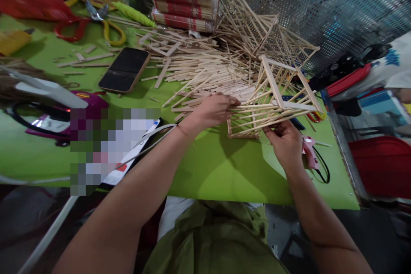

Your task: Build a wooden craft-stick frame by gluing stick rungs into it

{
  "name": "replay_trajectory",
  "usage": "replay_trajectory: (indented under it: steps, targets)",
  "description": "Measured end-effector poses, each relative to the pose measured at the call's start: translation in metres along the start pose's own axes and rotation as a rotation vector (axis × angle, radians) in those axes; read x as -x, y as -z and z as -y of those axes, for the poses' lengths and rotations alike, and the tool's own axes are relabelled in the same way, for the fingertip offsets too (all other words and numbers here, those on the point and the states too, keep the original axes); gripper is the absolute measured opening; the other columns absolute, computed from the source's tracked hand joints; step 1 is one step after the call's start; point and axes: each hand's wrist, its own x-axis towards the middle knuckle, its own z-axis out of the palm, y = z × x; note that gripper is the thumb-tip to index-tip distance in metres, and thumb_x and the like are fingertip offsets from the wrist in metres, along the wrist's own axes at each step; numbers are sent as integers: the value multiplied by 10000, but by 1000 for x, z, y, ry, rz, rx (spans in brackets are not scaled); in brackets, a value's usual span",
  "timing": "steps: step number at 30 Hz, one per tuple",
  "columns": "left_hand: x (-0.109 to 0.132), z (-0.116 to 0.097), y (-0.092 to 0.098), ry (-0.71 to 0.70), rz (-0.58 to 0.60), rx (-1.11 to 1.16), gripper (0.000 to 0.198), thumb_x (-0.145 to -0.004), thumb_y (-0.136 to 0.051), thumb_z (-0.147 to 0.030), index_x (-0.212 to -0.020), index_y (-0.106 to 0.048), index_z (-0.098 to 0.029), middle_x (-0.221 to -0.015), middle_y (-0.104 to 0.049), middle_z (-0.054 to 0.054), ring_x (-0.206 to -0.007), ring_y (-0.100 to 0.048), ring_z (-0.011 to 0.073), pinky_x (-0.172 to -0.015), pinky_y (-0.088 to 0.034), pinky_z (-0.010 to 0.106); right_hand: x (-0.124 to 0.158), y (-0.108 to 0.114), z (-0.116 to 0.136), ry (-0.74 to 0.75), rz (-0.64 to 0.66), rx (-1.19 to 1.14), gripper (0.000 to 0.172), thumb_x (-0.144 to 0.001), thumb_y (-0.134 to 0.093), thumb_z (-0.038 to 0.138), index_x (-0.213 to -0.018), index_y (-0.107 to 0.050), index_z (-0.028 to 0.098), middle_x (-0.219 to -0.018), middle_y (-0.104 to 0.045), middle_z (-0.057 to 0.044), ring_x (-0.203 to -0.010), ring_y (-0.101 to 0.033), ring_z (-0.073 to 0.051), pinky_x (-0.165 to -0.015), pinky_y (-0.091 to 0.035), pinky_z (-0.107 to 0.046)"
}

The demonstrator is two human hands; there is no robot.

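Note:
A lattice frame of thin wooden sticks (272,115) with square ends of flat sticks lies tilted on the green table, right of centre. My left hand (216,109) is closed at its left end, fingertips pinched by the thin sticks. From below, my right hand (285,139) grips the lower right side of the frame between thumb and fingers. Behind the frame spreads a heap of loose sticks (208,68), and further back stands another stick lattice (257,25). A pink glue gun (310,153) lies just right of my right hand.
Left of the heap is a dark phone (124,69). Scissors with red handles (72,29) and yellow-handled pliers (114,33) lie at the back left. Wrapped stick bundles (183,6) stand behind. A tablet (128,154) with a white cable is beside my left forearm; a perforated panel (308,4) rises behind.

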Motion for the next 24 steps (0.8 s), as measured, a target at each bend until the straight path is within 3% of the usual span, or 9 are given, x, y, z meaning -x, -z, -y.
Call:
replay_trajectory:
  steps: [7,13,18,24]
  targets:
    - [-1,1,-1,13,10,13,341,-797,-603,-157,-1121,-712,-155,-1237,-729,135,-1167,-680,266,-1053,-534,401,0,1,0,1,11,-18,217,-813,-736,412,-828,-634,221,-616,-579,47,-524,-455,-125,-520,-345,-268]
    - [0,8,-1,-20,-5,96,326,-814,-634,-160,-1133,-701,-161,-1241,-731,128,-1157,-683,225,-1030,-545,351,-1,-1,-4,-24,21,-44,237,-807,-740,429,-861,-631,226,-663,-629,24,-584,-535,-151,-564,-408,-279]
    - [0,11,-3,-40,-27,145,313,-819,-611,-163,-1117,-703,-136,-1224,-733,158,-1149,-692,241,-1005,-557,368,0,0,-5,-6,18,-30,229,-811,-739,419,-863,-630,224,-668,-621,31,-577,-525,-141,-564,-412,-274]
    - [-1,7,3,-44,36,-17,324,-846,-627,-219,-1154,-703,-156,-1245,-733,126,-1172,-680,237,-1039,-535,368,0,-2,-6,-3,17,-62,220,-806,-744,402,-886,-635,227,-712,-654,16,-616,-563,-154,-597,-443,-290]
